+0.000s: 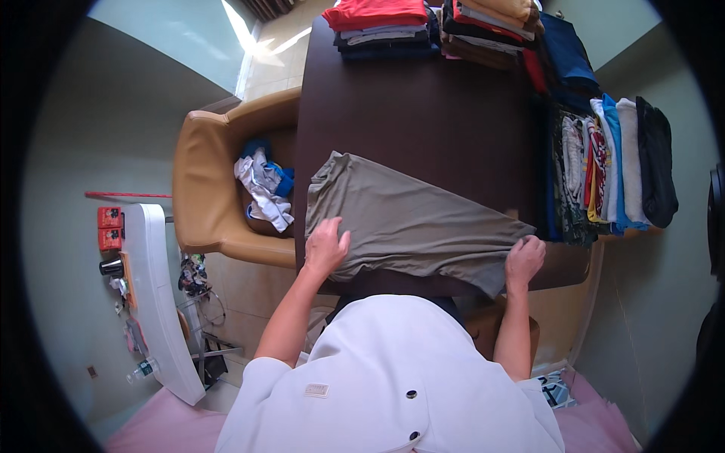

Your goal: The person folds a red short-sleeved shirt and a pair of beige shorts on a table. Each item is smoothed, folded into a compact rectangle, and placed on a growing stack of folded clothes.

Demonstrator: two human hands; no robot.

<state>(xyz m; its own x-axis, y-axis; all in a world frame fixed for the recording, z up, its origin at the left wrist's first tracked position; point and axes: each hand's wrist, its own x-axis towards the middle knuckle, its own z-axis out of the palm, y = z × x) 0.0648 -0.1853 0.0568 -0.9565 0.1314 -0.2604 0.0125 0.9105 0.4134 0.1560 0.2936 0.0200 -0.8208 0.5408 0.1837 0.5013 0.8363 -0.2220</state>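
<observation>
A pair of olive-khaki trousers (396, 209), apparently laid with one leg over the other, spreads across the near part of a dark brown table (419, 113). The gathered waist end lies at the left, and the legs narrow towards the right. My left hand (327, 246) rests on the cloth near the waist end, thumb apart from the fingers. At the leg ends, my right hand (524, 257) has its fingers curled onto the fabric and pinches its edge. Wrinkles run through the cloth towards that hand.
Folded clothes stand in a stack (379, 28), a second stack (490, 28) and a row (612, 164) at the right. A tan armchair (204, 181) on the left holds crumpled clothes (266, 187). A white side table (153, 294) carries small items, including a plastic bottle (143, 369).
</observation>
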